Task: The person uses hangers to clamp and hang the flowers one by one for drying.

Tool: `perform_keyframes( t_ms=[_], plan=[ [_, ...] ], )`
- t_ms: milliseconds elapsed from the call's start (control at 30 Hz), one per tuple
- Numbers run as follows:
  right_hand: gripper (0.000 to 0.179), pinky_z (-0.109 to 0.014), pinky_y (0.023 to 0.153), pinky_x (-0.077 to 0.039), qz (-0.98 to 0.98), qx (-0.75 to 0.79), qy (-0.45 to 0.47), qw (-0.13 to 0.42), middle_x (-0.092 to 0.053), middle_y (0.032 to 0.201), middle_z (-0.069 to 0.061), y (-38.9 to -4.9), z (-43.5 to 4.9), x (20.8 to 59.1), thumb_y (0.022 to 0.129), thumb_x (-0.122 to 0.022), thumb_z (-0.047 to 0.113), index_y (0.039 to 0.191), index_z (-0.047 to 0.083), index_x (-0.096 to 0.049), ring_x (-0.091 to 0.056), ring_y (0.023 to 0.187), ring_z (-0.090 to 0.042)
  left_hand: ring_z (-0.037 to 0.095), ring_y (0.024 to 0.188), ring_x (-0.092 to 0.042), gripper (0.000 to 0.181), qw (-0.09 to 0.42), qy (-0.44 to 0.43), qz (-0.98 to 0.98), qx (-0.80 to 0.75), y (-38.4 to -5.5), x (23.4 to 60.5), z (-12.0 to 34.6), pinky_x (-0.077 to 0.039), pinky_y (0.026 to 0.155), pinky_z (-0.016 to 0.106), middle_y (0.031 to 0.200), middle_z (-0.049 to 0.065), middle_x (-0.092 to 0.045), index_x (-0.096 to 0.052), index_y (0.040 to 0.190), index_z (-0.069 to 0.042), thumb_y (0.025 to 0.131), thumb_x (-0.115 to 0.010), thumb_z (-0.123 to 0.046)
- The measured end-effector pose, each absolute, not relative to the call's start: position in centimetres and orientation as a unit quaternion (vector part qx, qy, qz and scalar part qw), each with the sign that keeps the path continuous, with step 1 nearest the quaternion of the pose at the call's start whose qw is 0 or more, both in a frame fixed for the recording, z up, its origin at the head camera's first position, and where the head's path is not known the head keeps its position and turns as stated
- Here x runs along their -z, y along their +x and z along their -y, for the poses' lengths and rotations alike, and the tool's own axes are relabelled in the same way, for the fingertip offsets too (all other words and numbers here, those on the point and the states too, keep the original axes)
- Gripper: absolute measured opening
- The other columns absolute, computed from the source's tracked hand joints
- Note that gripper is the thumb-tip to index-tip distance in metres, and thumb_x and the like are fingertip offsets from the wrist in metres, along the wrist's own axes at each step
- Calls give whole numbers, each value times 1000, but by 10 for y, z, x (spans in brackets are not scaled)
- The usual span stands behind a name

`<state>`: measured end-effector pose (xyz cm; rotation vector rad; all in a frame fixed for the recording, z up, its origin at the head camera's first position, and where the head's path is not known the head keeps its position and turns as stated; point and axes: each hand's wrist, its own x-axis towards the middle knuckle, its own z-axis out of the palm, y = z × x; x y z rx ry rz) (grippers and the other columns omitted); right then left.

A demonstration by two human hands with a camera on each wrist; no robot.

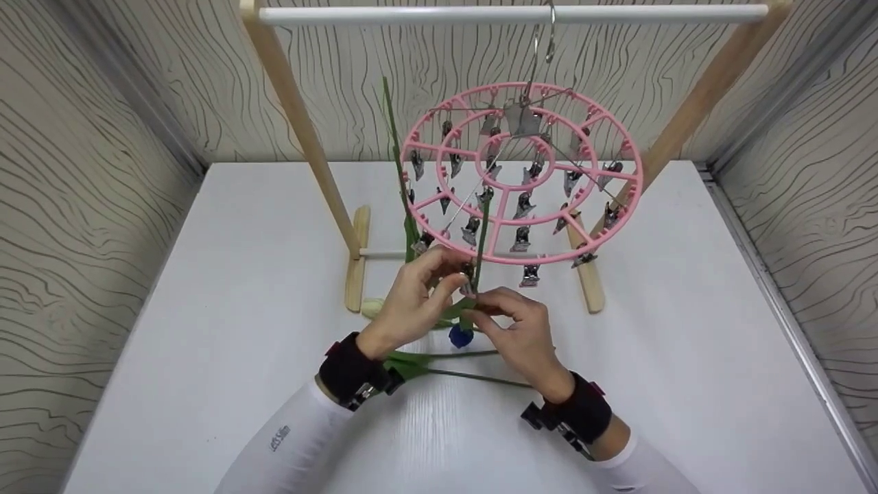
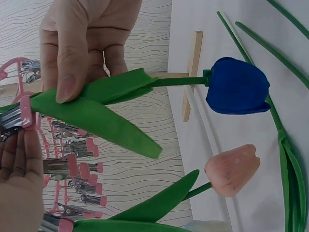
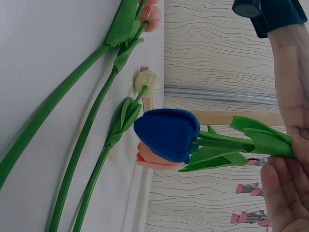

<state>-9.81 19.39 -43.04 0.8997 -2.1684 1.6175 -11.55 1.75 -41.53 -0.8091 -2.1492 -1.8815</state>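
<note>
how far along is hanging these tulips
Looks done: a pink tulip hangs from a clip. In hand: the right hand pinches the blue tulip while the left hand holds another clip up to it; whether it grips yet is unclear. Apparently left: the white tulip and other pink tulips on the table.

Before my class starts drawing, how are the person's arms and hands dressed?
The left sleeve is white with dark lettering; the right sleeve is white too. A black strap with a touch of red circles each wrist, a small black camera attached. The left hand and right hand are ungloved.
</note>
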Motion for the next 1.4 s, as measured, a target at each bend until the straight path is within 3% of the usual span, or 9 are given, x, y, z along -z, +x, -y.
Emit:
perform_keyframes(
  t_ms=[233, 433, 633, 833, 1033, 1233, 1400],
  plan=[
    [20, -28, 64, -54, 756, -564, 309, 125, -67, 85, -8, -98, -196, 431, 74, -71, -5, 94, 0, -69, -65, 72, -19, 25, 73, -57, 23, 85, -276, 716, 635, -104, 394, -15, -50, 61, 31, 98, 14, -58, -53, 113, 7, 91, -51, 0],
    [22, -27, 64, -54, 762, -560, 302, 122, -67, 87, -11, -98, -202, 433, 75, -71, -5, 96, 0, -68, -65, 74, -19, 23, 86, -59, 23, 85, -271, 718, 636, -103, 394, -12, -51, 71, 29, 105, 14, -58, -55, 114, 5, 91, -52, -1],
    [22, -27, 66, -54, 785, -539, 286, 107, -68, 86, -5, -102, -218, 449, 76, -72, 0, 95, 10, -70, -65, 74, -15, 24, 90, -59, 23, 87, -273, 712, 642, -106, 397, -7, -51, 76, 29, 107, 14, -58, -55, 114, 4, 91, -50, 1],
    [17, -24, 69, -53, 814, -503, 285, 51, -68, 90, 4, -112, -239, 472, 80, -71, 15, 96, 21, -70, -65, 79, -9, 25, 94, -58, 23, 95, -261, 715, 641, -107, 399, 0, -50, 82, 35, 107, 15, -57, -54, 114, 6, 91, -51, 2],
    [16, -31, 70, -52, 864, -398, 307, -11, -65, 92, 10, -120, -253, 483, 83, -69, 26, 99, 22, -69, -62, 83, -8, 29, 96, -57, 22, 101, -261, 707, 650, -111, 403, 8, -48, 86, 40, 107, 18, -56, -54, 112, 8, 91, -50, 5],
    [24, -33, 75, -48, 897, -275, 341, -61, -63, 94, 2, -133, -260, 494, 83, -68, 27, 104, 16, -68, -58, 87, -12, 31, 98, -56, 24, 109, -255, 706, 652, -112, 406, 15, -46, 88, 43, 108, 20, -56, -53, 114, 9, 91, -50, 5],
    [23, -31, 71, -47, 910, -220, 340, -91, -61, 92, 4, -142, -260, 501, 84, -67, 24, 105, 15, -68, -56, 82, -11, 35, 97, -56, 26, 108, -244, 701, 661, -114, 407, 17, -46, 88, 43, 109, 23, -56, -53, 116, 7, 91, -52, 2]
  ],
)
